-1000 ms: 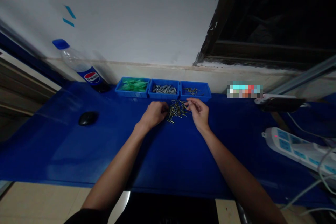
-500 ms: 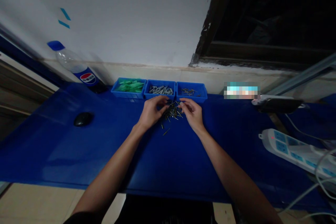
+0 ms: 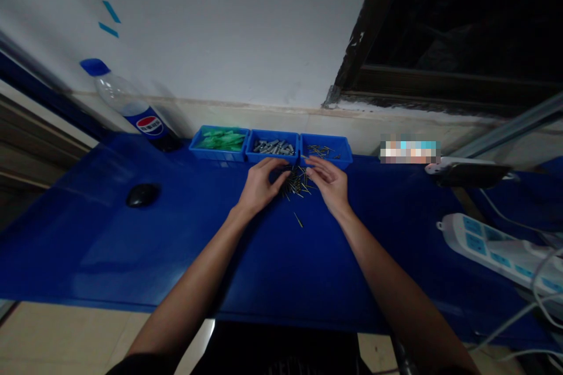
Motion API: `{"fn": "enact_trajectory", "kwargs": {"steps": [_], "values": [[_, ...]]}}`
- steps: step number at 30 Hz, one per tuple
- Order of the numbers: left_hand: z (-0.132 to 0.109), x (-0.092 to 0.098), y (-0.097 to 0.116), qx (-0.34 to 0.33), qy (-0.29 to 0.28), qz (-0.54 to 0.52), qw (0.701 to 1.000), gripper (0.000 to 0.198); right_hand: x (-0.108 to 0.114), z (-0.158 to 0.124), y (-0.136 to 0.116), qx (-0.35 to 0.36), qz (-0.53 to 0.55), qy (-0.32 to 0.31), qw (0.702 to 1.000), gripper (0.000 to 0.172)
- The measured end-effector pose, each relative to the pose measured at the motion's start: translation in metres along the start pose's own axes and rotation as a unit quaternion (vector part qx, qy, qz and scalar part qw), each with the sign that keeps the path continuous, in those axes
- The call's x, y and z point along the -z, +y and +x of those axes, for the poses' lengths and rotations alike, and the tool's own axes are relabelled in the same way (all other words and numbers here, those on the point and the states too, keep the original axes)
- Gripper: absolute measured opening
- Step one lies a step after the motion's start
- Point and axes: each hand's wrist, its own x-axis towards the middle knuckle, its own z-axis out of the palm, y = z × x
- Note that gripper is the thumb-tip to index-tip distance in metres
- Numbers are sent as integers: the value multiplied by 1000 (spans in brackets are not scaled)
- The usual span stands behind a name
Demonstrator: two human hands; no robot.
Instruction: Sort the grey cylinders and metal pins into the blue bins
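Both hands are at the pile of thin screws [image 3: 295,183] (brass-ish or dark, hard to say in this light), which lies on the blue tabletop [image 3: 281,269] just in front of the bins. L hand [image 3: 259,188] is part-open on the pile's L side, fingers curved, thumb apart from them; no screw shows in its hold, tho the tips are too dark to rule one out. R hand [image 3: 331,186] faces it from the other side, also part-open, fingers reaching fwd near the front of the R bin [image 3: 346,159], thumb lower by the pile; can't tell if a screw sits at its tips. One loose screw [image 3: 298,220] lies apart, on the near side of the pile. R bin has some similar thin pieces [image 3: 320,150] in it, middle bin [image 3: 255,157] has grey pieces [image 3: 275,147], L bin [image 3: 220,155] has green ones [image 3: 222,139]. Step in hand, as I judge it: hands bracketing and working the pile, prob. gathering or picking thru it. Next move calls for a light fingertip pinch or a gentle two-sided squeeze, b/c the screws cross each other & could scatter; the stray one needs a separate reach back toward the body.
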Motion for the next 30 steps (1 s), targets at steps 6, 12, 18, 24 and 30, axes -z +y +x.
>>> {"fn": "enact_trajectory", "kwargs": {"steps": [6,12,18,24,30], "values": [[-6,0,-11,62,29,17,997,24,6,-5,-16,74,-112,-3,991,42],[-11,-15,-6,113,74,-34,990,31,1,-26,-33,263,-382,-245,852,43],[-1,-34,-2,144,140,-56,978,32,-1,-10,-23,306,-511,-293,748,43],[14,-54,3,126,184,-67,972,33,-6,24,-14,343,-532,-311,709,43],[21,-49,3,83,176,-50,980,35,-5,32,-10,360,-521,-308,710,33]]}}
